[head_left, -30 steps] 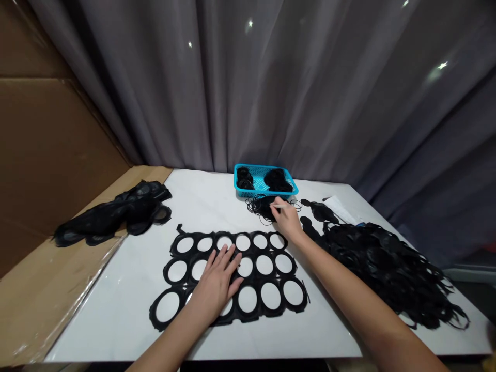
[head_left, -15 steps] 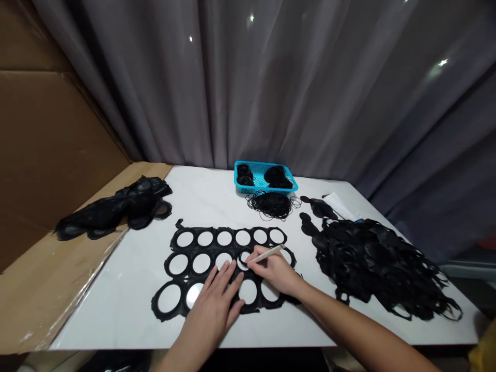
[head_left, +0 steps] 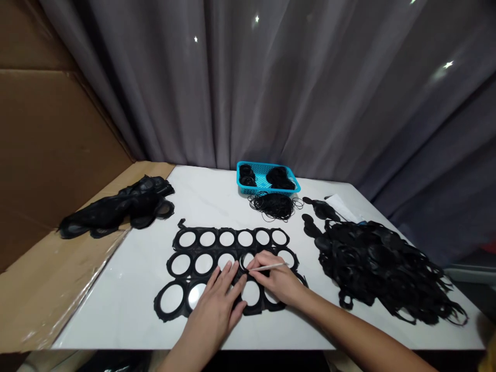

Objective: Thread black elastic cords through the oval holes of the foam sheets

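Observation:
My left hand [head_left: 219,299] lies flat on a black sheet punched with rows of round holes [head_left: 192,264], its fingers spread and holding it down. My right hand [head_left: 275,279] rests on the same sheet and pinches a thin white stick [head_left: 269,266]. The stick's tip reaches the edge of a black ring [head_left: 243,261] in the middle row. Both hands hide the lower middle part of the sheet.
Behind the sheet lies a tangle of thin black loops [head_left: 273,206], next to a blue plastic basket [head_left: 267,190] holding black coils. A large heap of black cut-out sheets [head_left: 372,263] fills the right of the white table [head_left: 116,299]. Another black bundle [head_left: 116,214] lies at left.
My right hand has come down from the tangle of loops onto the sheet, bringing the stick to the ring. The stick now lies flatter. My left hand stays on the sheet.

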Available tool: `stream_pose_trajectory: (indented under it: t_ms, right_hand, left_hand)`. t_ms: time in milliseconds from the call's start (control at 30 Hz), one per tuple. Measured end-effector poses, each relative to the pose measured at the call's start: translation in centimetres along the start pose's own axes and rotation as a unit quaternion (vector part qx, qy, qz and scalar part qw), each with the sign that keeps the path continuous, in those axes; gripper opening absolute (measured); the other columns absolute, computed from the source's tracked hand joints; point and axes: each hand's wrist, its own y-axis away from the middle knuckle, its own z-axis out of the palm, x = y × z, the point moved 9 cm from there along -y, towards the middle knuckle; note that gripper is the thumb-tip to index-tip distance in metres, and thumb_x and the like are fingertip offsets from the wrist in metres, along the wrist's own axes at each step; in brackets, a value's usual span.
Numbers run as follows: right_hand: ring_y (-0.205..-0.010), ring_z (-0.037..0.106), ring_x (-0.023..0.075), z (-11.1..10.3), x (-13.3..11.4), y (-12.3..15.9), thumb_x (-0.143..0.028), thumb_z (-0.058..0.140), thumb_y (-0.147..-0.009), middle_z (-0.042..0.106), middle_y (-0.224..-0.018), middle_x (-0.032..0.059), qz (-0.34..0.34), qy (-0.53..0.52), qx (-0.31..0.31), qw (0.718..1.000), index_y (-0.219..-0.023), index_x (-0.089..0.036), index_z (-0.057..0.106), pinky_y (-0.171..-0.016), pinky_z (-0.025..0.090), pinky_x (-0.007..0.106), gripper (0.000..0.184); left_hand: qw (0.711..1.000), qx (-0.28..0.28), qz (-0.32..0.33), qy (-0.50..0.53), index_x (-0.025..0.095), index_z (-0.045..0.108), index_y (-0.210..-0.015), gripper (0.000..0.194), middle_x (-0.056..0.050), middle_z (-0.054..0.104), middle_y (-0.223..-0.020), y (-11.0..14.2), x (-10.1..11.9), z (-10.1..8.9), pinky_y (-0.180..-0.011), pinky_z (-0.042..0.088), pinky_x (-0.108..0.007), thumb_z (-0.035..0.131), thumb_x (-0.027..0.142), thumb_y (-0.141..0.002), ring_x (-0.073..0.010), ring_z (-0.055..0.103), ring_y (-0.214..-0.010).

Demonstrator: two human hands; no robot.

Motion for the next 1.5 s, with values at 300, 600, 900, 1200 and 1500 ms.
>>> stream_pose_trajectory:
  t_ms: [300, 600, 900, 1200, 1500]
  right_hand:
    - [-0.096, 0.061, 0.0262, -0.8, -2.2, 0.0, -0.011, 0.039, -0.098, 0.070, -0.105, 0.0098, -0.167, 0.254, 0.041, 0.952, -0.102, -0.023, 0.062, -0.087, 0.042, 0.042, 0.026]
    - [-0.072, 0.059, 0.0195, -9.2, 3.6, -3.3, -0.031, 0.048, -0.094, 0.068, -0.083, 0.0036, 0.045, 0.114, 0.180, 0.976, -0.077, -0.022, 0.051, -0.069, 0.043, 0.030, 0.019]
    - [-0.062, 0.051, 0.0184, -12.8, 5.8, -1.3, -0.034, 0.056, -0.087, 0.058, -0.065, 0.0017, 0.107, 0.071, 0.282, 0.951, -0.069, -0.023, 0.048, -0.060, 0.038, 0.030, 0.023]
    - [-0.084, 0.063, 0.0196, -0.5, -0.5, 3.4, -0.027, 0.060, -0.090, 0.070, -0.088, 0.0018, 0.094, -0.083, 0.004, 0.992, -0.078, -0.021, 0.059, -0.078, 0.047, 0.031, 0.013]
    - [-0.090, 0.062, 0.0200, 1.3, -1.0, 5.6, -0.018, 0.063, -0.088, 0.070, -0.088, 0.0013, 0.070, -0.068, 0.000, 0.995, -0.075, -0.022, 0.062, -0.081, 0.047, 0.032, 0.013]
  left_hand:
    - [1.000, 0.028, 0.002, 0.012, 0.020, 0.052, -0.140, 0.047, -0.014, 0.045, -0.153, 0.1, -0.1, 0.4, -0.110, 0.044, -0.050, 0.056, 0.022, -0.093, -0.0319, 0.043, -0.140]
    - [1.000, 0.019, 0.011, 0.008, 0.020, 0.052, -0.141, 0.047, -0.013, 0.047, -0.151, 0.2, -0.1, -0.5, -0.109, 0.045, -0.050, 0.056, 0.024, -0.094, -0.0318, 0.044, -0.139]
    - [0.999, 0.027, 0.006, 0.025, 0.023, 0.053, -0.140, 0.046, -0.011, 0.049, -0.150, 0.4, 0.0, -1.4, -0.108, 0.045, -0.053, 0.057, 0.026, -0.094, -0.0332, 0.043, -0.140]
    - [0.996, 0.037, 0.069, -0.045, 0.018, 0.055, -0.136, 0.042, -0.013, 0.055, -0.144, 3.2, 4.3, -2.0, -0.105, 0.049, -0.047, 0.054, 0.021, -0.094, -0.0289, 0.053, -0.132]
    - [0.997, 0.016, 0.055, -0.046, 0.021, 0.049, -0.143, 0.049, -0.011, 0.046, -0.152, 4.3, 4.1, -1.2, -0.110, 0.044, -0.046, 0.052, 0.018, -0.093, -0.0287, 0.045, -0.139]
